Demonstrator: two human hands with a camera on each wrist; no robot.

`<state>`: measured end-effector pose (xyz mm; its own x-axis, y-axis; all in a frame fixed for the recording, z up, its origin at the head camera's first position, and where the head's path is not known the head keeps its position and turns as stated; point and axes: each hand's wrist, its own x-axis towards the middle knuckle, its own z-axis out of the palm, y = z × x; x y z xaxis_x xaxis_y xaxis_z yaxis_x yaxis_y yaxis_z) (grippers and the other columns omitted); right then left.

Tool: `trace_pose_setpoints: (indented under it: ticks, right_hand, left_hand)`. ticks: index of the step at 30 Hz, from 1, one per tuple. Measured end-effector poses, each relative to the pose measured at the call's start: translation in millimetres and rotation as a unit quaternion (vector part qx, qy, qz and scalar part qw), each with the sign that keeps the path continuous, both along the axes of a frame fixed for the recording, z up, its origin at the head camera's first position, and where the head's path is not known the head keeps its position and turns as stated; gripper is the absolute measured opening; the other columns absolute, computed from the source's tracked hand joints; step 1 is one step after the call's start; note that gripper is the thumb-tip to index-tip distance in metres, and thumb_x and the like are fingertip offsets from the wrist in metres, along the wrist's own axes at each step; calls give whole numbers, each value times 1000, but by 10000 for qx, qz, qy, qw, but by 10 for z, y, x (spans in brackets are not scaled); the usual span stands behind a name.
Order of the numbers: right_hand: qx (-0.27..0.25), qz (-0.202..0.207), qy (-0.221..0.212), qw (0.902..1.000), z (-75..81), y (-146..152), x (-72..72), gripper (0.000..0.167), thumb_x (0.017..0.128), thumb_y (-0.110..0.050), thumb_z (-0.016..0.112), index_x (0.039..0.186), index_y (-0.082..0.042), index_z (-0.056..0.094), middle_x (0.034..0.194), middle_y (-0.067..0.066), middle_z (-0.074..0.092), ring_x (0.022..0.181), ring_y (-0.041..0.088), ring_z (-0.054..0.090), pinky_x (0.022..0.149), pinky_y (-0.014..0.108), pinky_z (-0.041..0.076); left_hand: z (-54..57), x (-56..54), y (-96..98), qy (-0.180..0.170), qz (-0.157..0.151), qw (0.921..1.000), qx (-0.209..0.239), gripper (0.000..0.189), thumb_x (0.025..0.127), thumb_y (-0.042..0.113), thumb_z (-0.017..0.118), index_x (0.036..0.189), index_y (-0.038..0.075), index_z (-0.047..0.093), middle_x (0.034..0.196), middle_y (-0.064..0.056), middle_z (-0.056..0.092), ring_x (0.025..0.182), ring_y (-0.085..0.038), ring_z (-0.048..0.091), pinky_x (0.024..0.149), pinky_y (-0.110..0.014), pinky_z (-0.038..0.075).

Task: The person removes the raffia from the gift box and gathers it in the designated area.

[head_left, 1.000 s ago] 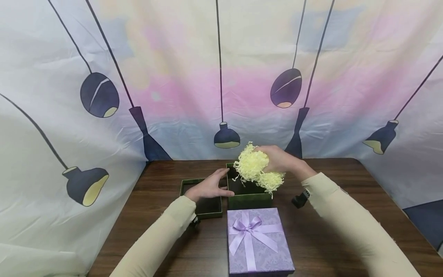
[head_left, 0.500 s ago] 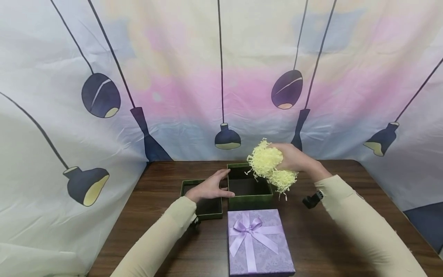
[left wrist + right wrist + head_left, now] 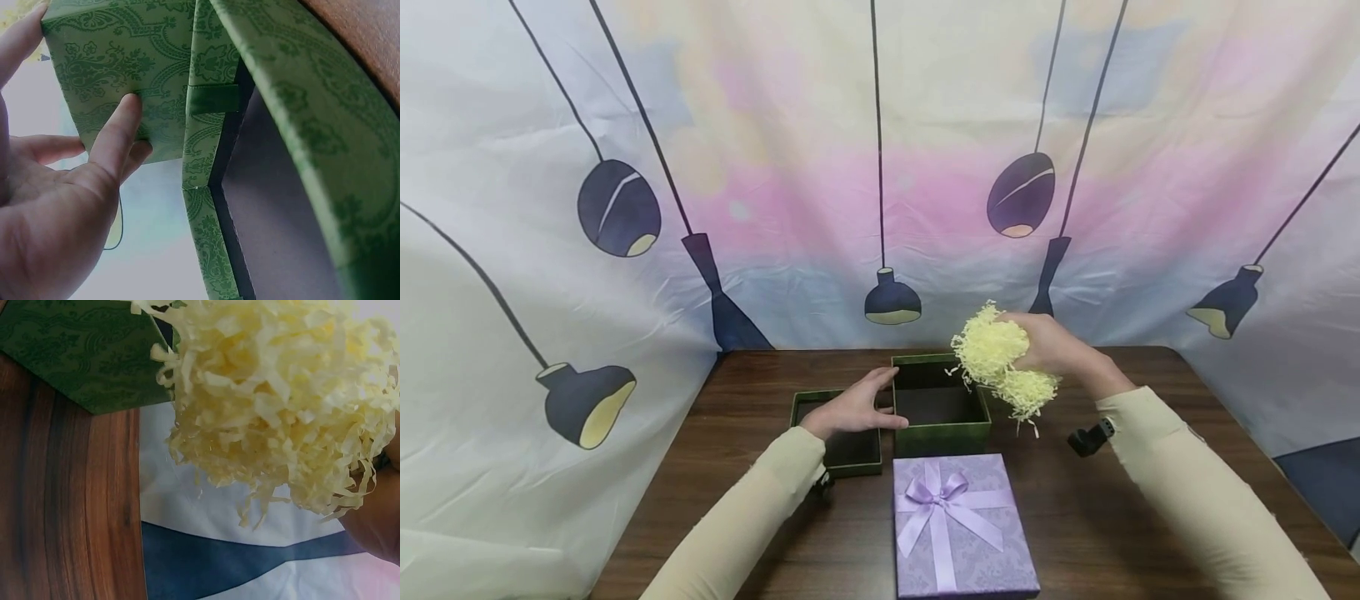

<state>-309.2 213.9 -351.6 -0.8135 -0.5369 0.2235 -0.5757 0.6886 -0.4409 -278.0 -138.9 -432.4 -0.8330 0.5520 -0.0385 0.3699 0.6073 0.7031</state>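
My right hand [image 3: 1051,343] grips a fluffy bundle of pale yellow shredded paper [image 3: 992,350], raised over the right rim of a green box [image 3: 943,435]. Loose strands dangle below it, and in the right wrist view the shredded paper [image 3: 269,406] hides most of the fingers. The green box stands lidless, its dark inside bare where it shows. My left hand [image 3: 853,406] is spread against the box's left side. In the left wrist view, its fingers touch the patterned green wall [image 3: 162,119]. Beneath this hand lies the green lid [image 3: 853,468], dark inside facing up.
A purple gift box [image 3: 962,525] with a lilac ribbon bow sits just in front of the green box. All stand on a brown wooden table [image 3: 1120,508]. A cloth backdrop [image 3: 805,167] printed with hanging lamps rises behind and at the sides.
The right hand has carried the shredded paper rightward, from above the middle of the green box to its right edge, uncovering more of the inside. The left hand stays put.
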Motion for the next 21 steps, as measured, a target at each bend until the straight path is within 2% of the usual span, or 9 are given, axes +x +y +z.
trace_pose_setpoints:
  ticks: [6, 10, 12, 14, 16, 19, 20, 21]
  right_hand:
    - [32, -229, -102, 9997, -50, 106, 4, 75, 67, 4, 74, 138, -6, 52, 140, 25, 51, 124, 41, 51, 95, 51, 48]
    - [197, -446, -205, 9986, -81, 176, 27, 77, 69, 1, 73, 142, -5, 48, 143, 26, 47, 119, 40, 53, 85, 43, 47]
    - [246, -513, -237, 9981, -100, 218, 43, 77, 70, 0, 72, 143, -5, 46, 142, 27, 48, 113, 36, 55, 79, 38, 46]
    - [169, -562, -335, 9977, -117, 259, 59, 78, 70, 1, 70, 144, -5, 45, 130, 31, 56, 92, 35, 58, 68, 34, 47]
    - [55, -579, -352, 9977, -134, 295, 71, 79, 69, 2, 70, 144, -5, 45, 127, 33, 56, 89, 35, 58, 64, 32, 47]
    - [-80, -586, -378, 9975, -157, 340, 82, 79, 69, 3, 71, 143, -4, 45, 129, 34, 55, 98, 42, 59, 73, 42, 54]
    - [-72, -572, -342, 9978, -169, 352, 83, 79, 69, 3, 72, 143, -3, 45, 137, 32, 49, 111, 45, 56, 80, 48, 54]
    - [-45, -562, -321, 9979, -178, 361, 86, 78, 69, 2, 73, 142, -3, 45, 140, 31, 47, 121, 48, 50, 88, 52, 52]
  left_hand:
    - [-7, 1, -4, -152, 18, 9999, 59, 103, 80, 43, 80, 157, 11, 19, 161, -13, 16, 144, -29, 30, 112, -45, 39]
    - [-9, 2, -2, -236, 9, 9997, 101, 103, 80, 43, 79, 157, 11, 18, 161, -12, 14, 145, -29, 30, 111, -45, 40]
    - [-8, 2, -1, -208, -13, 9998, 75, 103, 80, 44, 79, 157, 10, 19, 161, -13, 15, 145, -30, 29, 111, -46, 39]
    - [-10, 4, -1, -163, -32, 9999, 30, 104, 80, 45, 79, 157, 9, 19, 161, -13, 15, 145, -30, 28, 113, -47, 37]
    - [-13, 8, -3, -184, -32, 9998, 51, 103, 80, 44, 79, 157, 10, 19, 161, -14, 15, 145, -30, 29, 113, -47, 37]
    - [-19, 10, -11, -318, -21, 9993, 178, 104, 80, 43, 79, 157, 10, 17, 162, -14, 13, 143, -31, 32, 110, -47, 40]
    - [-19, 11, -13, -350, -16, 9992, 214, 104, 80, 42, 79, 157, 10, 17, 162, -14, 13, 143, -31, 32, 109, -47, 42]
    - [-20, 11, -15, -381, -12, 9990, 240, 104, 80, 42, 79, 157, 10, 17, 162, -14, 12, 143, -31, 33, 108, -46, 43]
